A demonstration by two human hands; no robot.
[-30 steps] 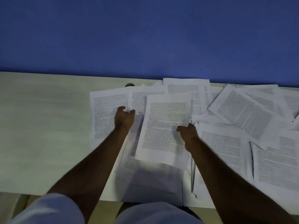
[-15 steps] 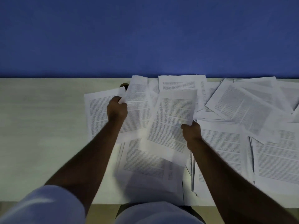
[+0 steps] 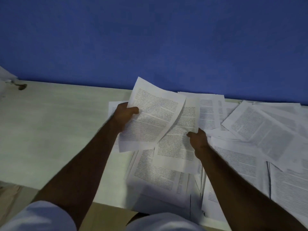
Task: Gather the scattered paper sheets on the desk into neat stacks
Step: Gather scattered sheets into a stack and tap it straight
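Currently, the left hand (image 3: 124,114) grips a white printed paper sheet (image 3: 153,117) at its left edge, thumb curled over the printed face and the other fingers hidden behind it. This sheet is raised off the pale wooden desk (image 3: 55,130) and bows slightly, with its far corner lifted toward the blue wall (image 3: 150,39). The right hand (image 3: 197,140) pinches a second white printed sheet (image 3: 178,142) at its right edge; that sheet lies partly under the first and tilts over the loose pile of printed sheets (image 3: 155,174) at the near desk edge. Further scattered printed sheets (image 3: 260,129) overlap one another across the right part of the desk, up to the wall.

The step in hand appears to be merging the two held sheets. To do it well:

1. Bring the left sheet flat over the right sheet until the long edges run parallel.
2. Keep each grip at the margin so that the paper does not crease.
3. Transfer both sheets to one hand, then tap the bottom edges on a bare part of the desk to square them.
4. Lay the squared pair on the desk's left part, well apart from the scattered sheets.

Risk: a bowed sheet may catch on the pile below and drag loose pages off the near edge.
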